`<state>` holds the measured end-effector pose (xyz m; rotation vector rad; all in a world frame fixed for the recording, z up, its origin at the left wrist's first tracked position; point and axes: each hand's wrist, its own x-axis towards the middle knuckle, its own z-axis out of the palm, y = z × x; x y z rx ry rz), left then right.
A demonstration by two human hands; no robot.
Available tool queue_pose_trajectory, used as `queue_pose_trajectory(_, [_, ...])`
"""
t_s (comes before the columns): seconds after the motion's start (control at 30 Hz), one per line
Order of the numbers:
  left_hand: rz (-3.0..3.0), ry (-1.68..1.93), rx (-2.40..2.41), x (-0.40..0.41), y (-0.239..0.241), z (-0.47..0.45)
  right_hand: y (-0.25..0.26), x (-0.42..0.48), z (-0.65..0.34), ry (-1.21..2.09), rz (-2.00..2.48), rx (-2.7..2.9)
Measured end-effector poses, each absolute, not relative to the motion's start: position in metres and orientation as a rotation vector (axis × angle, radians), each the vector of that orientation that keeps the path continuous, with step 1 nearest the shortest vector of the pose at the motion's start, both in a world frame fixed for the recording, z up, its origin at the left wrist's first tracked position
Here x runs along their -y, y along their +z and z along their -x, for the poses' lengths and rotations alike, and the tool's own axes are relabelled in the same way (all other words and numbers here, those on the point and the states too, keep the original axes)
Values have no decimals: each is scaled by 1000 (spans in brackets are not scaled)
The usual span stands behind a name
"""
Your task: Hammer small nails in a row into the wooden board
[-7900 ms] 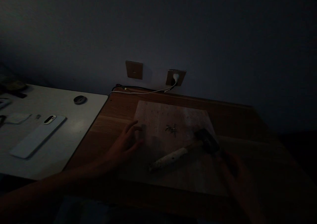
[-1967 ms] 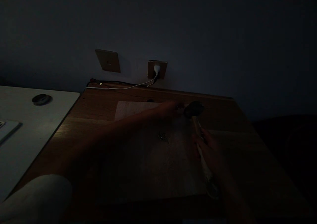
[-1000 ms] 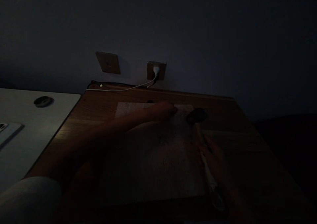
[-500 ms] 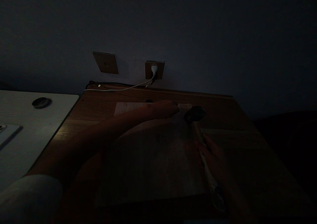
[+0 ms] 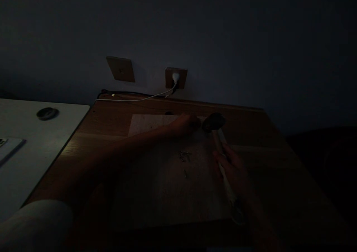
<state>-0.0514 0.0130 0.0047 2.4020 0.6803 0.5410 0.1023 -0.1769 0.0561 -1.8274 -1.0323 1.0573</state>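
Observation:
The scene is very dim. My right hand (image 5: 232, 168) is wrapped around the handle of a mallet (image 5: 214, 122), whose thick dark head is raised near the far right part of a pale board (image 5: 167, 192). Just left of that head, my left hand (image 5: 185, 125) is closed low over the board's far edge. Whatever its fingers pinch, if anything, is lost in the dark. Several small shiny metal pieces (image 5: 184, 156), perhaps nails or screws, lie on the middle of the board, one of them nearer to me.
The board lies on a wooden table (image 5: 267, 159) against a wall. A white plug with its cable sits in a wall socket (image 5: 176, 78), and the cable runs along the table's back edge. At left, a white tabletop (image 5: 67, 114) carries a dark round object (image 5: 48, 113).
The mallet and my right hand have shifted left and slightly up, bringing the head closer to my left hand. My left hand stays at the far edge with its knuckles turned a little.

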Motion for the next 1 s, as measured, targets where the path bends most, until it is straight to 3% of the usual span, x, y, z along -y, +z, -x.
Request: queue_pose_trajectory(1.0, [-2220,688,-826,-10,-2,51,56,170,-92,1066,1835,1077])
